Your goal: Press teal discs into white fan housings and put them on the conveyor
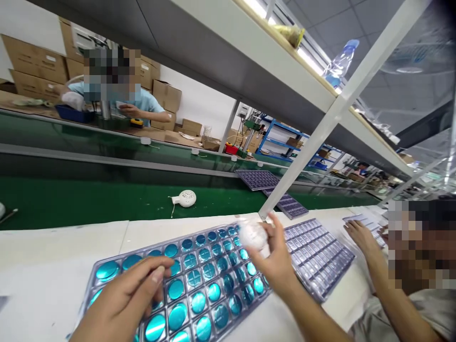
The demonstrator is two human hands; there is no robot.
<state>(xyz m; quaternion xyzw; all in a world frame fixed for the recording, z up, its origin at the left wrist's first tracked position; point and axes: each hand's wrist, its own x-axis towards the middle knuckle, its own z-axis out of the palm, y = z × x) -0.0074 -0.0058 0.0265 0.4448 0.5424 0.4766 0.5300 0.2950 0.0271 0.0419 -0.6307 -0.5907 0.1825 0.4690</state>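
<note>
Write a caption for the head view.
Right hand grips a white round part above a tray of teal discs, left hand over the tray.

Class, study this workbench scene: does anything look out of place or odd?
One thing stands out: a white round vented part with a short stem lies alone on the green conveyor belt, away from any tray, whereas the teal discs sit in order in their blister tray.

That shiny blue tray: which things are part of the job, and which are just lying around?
Part of the job:
left hand, over the tray of blue discs
right hand, holding a white round part

Just lying about:
white round gadget on the green belt
dark trays
cardboard boxes
plastic bottle by the shelf
</note>
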